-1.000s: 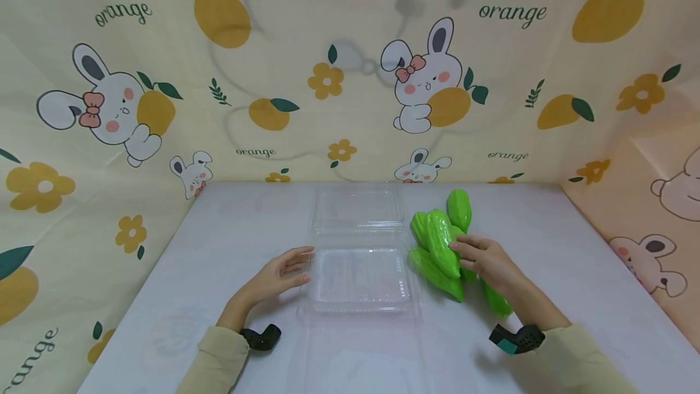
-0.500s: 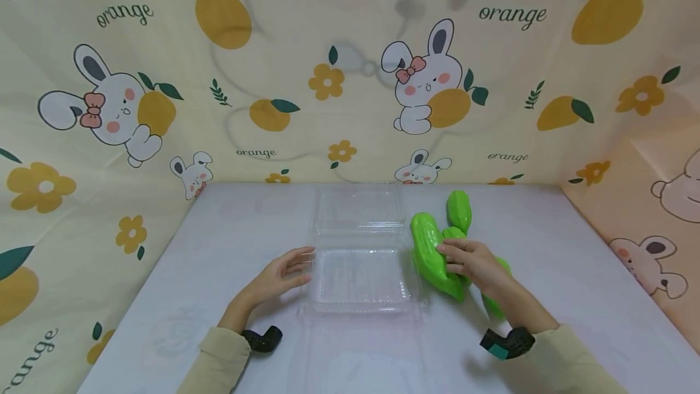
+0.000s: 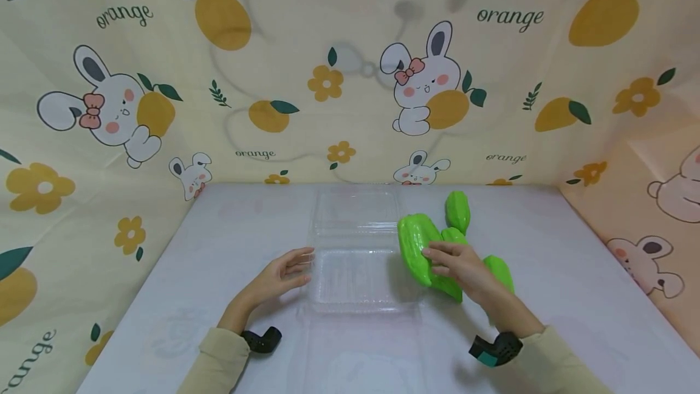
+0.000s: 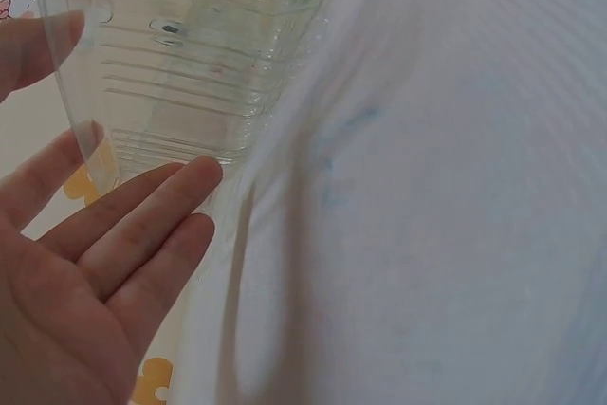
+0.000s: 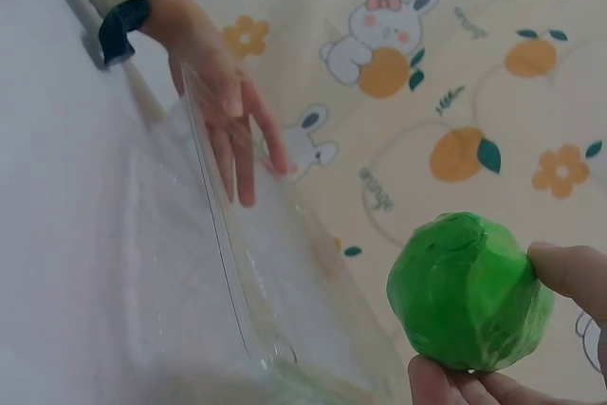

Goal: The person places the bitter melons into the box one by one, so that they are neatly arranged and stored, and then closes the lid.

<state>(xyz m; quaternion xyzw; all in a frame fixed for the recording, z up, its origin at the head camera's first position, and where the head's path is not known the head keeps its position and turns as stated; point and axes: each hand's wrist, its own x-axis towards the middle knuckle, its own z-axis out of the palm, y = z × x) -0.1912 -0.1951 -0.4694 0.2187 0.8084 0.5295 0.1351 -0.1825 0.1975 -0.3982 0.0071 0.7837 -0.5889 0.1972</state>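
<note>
My right hand [image 3: 456, 269] grips a glossy green bitter melon [image 3: 412, 245] between thumb and fingers, over the right rim of a clear plastic clamshell box [image 3: 355, 281]. In the right wrist view the bitter melon [image 5: 465, 296] shows end-on, thumb on one side and fingers beneath. My left hand [image 3: 281, 272] is at the box's left rim, fingers mostly straight. The left wrist view shows these fingers [image 4: 156, 220] against the clear wall, with the thumb spread apart. Other bitter melons lie right of the box, one of them [image 3: 458, 211] at the back, some partly hidden by my right hand.
The box's clear lid [image 3: 358, 208] lies open behind its base. Another transparent plastic sheet or tray [image 3: 363, 351] lies in front. A printed cloth [image 3: 306, 47] with rabbits and oranges stands behind the white table [image 3: 229, 230].
My right hand has taken a bitter melon off the pile and moved left with it, up to the box's right rim. My left hand has stayed at the left rim.
</note>
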